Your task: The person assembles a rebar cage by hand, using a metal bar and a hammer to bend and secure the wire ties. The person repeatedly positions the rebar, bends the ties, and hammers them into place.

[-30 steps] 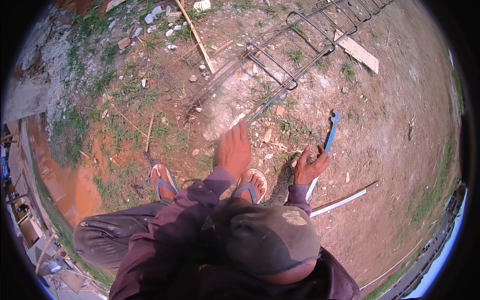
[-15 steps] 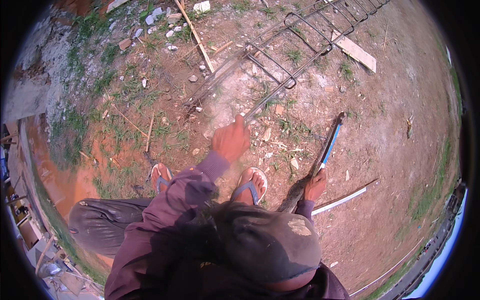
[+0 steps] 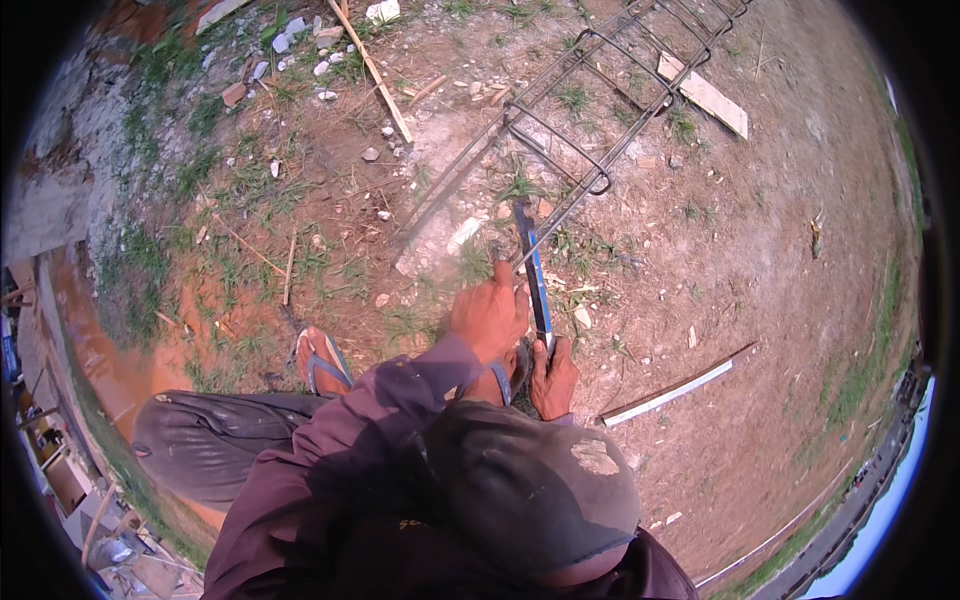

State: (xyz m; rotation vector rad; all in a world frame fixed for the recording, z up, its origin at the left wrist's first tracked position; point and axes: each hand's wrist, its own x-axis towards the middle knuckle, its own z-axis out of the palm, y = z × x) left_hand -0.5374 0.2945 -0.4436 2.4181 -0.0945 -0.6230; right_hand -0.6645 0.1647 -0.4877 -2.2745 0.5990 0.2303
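The right hand (image 3: 553, 377) grips the lower end of a blue-handled bar tool (image 3: 533, 270), whose tip reaches the rebar cage (image 3: 560, 150) lying on the dirt. The left hand (image 3: 489, 318) hovers just beside the tool, fingers loosely curled and holding nothing.

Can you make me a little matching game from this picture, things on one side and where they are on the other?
Things:
1. blue tool
2. rebar cage
3. pale strip
4. wooden board

Places:
A. flat on the dirt, right of the hands
B. gripped at its lower end by the right hand
C. beside the cage's far end
D. stretching away over dirt and grass

Pairs: 1-B, 2-D, 3-A, 4-C
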